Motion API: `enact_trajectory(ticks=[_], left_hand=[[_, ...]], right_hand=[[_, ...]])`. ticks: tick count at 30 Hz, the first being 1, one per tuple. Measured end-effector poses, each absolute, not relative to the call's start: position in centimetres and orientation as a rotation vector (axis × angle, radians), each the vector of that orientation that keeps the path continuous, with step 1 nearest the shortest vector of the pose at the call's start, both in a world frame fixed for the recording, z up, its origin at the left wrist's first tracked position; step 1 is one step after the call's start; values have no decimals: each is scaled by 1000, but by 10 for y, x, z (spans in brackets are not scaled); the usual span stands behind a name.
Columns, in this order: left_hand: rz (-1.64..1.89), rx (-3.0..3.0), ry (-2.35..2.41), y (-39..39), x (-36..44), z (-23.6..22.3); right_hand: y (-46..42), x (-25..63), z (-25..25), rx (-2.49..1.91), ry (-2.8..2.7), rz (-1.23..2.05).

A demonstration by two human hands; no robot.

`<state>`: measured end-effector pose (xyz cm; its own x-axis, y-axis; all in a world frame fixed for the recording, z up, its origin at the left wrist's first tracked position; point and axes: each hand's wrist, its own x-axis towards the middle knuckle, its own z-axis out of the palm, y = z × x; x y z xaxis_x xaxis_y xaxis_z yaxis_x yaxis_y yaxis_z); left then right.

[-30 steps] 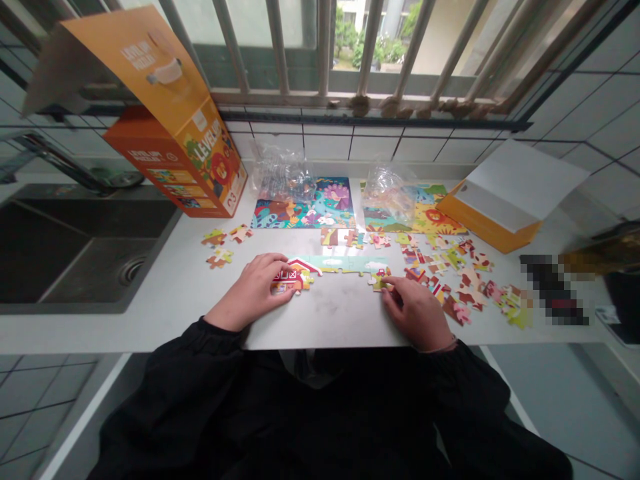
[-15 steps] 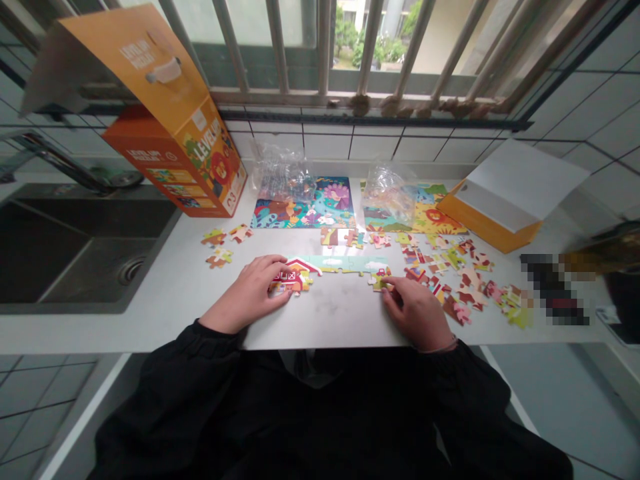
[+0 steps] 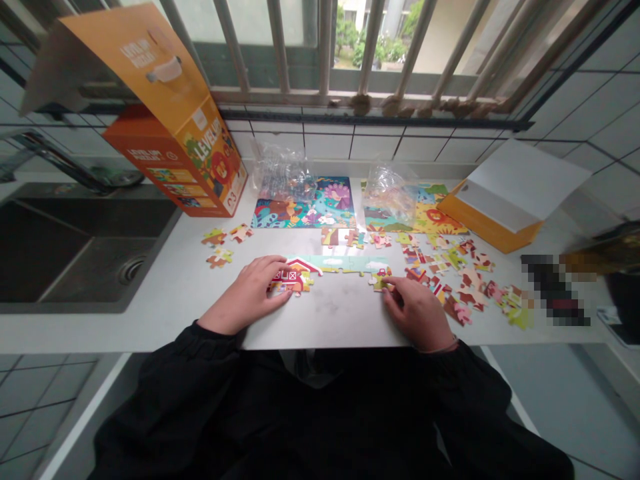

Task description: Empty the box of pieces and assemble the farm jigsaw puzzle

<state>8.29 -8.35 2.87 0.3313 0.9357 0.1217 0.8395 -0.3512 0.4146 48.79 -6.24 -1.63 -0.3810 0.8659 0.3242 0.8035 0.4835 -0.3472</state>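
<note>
A joined strip of puzzle pieces (image 3: 340, 265) with a red barn at its left end lies on the white counter (image 3: 330, 310) in front of me. My left hand (image 3: 253, 290) rests on the barn end, fingers curled and pressing the pieces down. My right hand (image 3: 417, 310) sits at the strip's right end, fingertips pinching a small yellow-green piece (image 3: 379, 283) against the strip. Several loose pieces (image 3: 463, 280) lie scattered to the right of that hand.
An orange puzzle box (image 3: 185, 157) with raised lid stands at the back left beside a dark sink (image 3: 75, 247). Two picture sheets (image 3: 305, 203) and clear bags (image 3: 390, 193) lie at the back. An open orange-and-white box (image 3: 505, 200) sits at the right. A few pieces (image 3: 223, 243) lie left.
Almost nothing has moved; my left hand's fingers have shifted slightly on the barn pieces, and my right hand stays at the strip's right end.
</note>
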Motion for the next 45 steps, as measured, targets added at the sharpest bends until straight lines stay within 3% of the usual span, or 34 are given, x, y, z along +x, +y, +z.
enact_trajectory(ticks=[15,25,45], left_hand=[[626,2324,1665,-98,82,35],[611,2431,1642,-121,100,15],[517,2616,1337,-175,152,12]], right_hand=[[-63,487,-16,-1378,-2266,151],[-63,487,-16,-1378,-2266,161],[-66,488,-13,-1238,-2269,55]])
